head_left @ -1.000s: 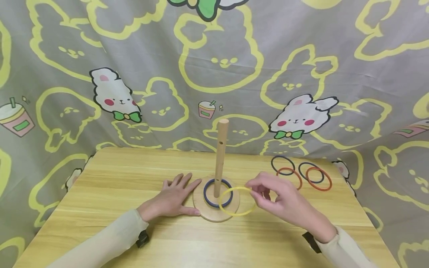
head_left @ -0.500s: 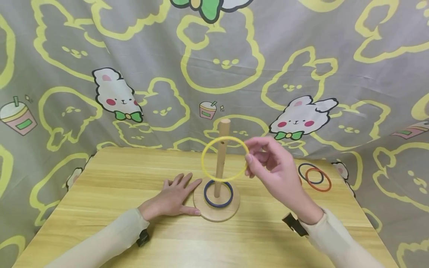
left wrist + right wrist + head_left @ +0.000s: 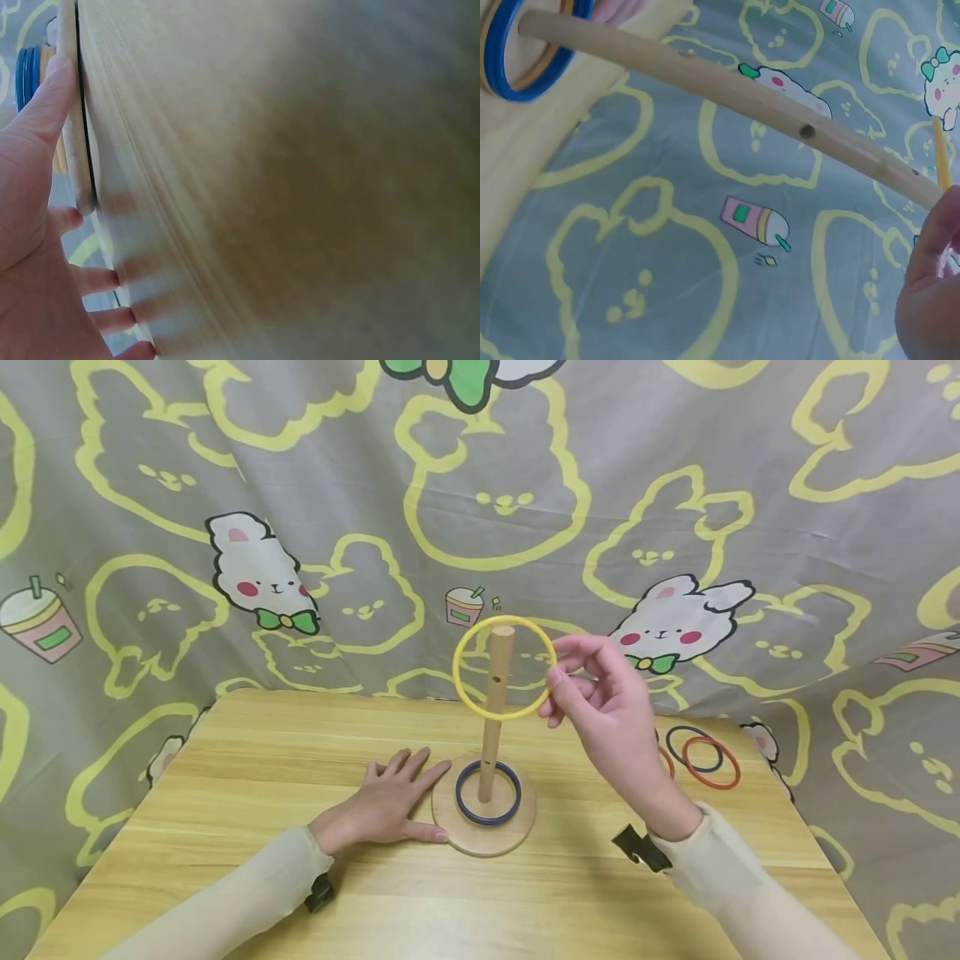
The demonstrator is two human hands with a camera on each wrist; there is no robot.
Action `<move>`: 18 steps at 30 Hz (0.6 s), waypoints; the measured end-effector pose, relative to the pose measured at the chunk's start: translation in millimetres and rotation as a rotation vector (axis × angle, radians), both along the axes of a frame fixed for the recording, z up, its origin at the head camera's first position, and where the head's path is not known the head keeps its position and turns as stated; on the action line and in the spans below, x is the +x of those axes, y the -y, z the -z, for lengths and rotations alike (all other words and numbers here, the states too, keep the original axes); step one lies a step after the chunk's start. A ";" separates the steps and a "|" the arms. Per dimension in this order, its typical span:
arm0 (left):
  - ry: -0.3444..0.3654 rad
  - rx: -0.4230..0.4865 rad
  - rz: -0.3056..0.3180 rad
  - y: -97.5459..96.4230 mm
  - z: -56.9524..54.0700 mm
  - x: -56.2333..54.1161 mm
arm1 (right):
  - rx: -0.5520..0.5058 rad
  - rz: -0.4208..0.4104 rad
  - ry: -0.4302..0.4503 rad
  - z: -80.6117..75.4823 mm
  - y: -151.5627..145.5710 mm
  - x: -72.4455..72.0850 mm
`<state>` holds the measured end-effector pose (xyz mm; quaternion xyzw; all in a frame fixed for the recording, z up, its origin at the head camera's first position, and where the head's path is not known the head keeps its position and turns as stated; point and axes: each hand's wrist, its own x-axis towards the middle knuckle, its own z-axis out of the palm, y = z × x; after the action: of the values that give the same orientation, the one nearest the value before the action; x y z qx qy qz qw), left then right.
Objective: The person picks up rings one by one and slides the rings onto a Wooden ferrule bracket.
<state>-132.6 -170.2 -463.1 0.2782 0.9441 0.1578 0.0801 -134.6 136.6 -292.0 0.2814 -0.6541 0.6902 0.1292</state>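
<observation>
My right hand [image 3: 615, 710] pinches the edge of a yellow ring [image 3: 456, 668] between thumb and fingers. It holds the ring tilted at the top of an upright wooden post [image 3: 491, 739], and the post top shows inside the ring's outline in the head view. Around the post's foot, blue rings [image 3: 489, 821] lie on the round wooden base [image 3: 483, 845]; yellowish rings show under the blue ones in the left wrist view. My left hand [image 3: 386, 802] rests on the table with fingers spread, its thumb [image 3: 52, 90] touching the base's edge.
On the right of the wooden table [image 3: 420, 910] lie a dark blue ring [image 3: 668, 745] and a red ring [image 3: 738, 768], overlapping. Further rings there are partly hidden by my right arm. A patterned grey curtain [image 3: 360, 468] hangs behind the table's far edge.
My right hand has raised the yellow ring from low over the base's right side, up and left to the post's top. My left hand has stayed in place.
</observation>
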 end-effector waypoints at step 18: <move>-0.021 0.000 0.005 0.1 0.1 0.9 | 0.219 0.039 0.293 74.8 1.3 -10.4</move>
<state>-131.7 -170.3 -463.2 0.2824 0.9441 0.1547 0.0708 -145.0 135.3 -366.8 0.1774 -0.7425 0.6457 0.0145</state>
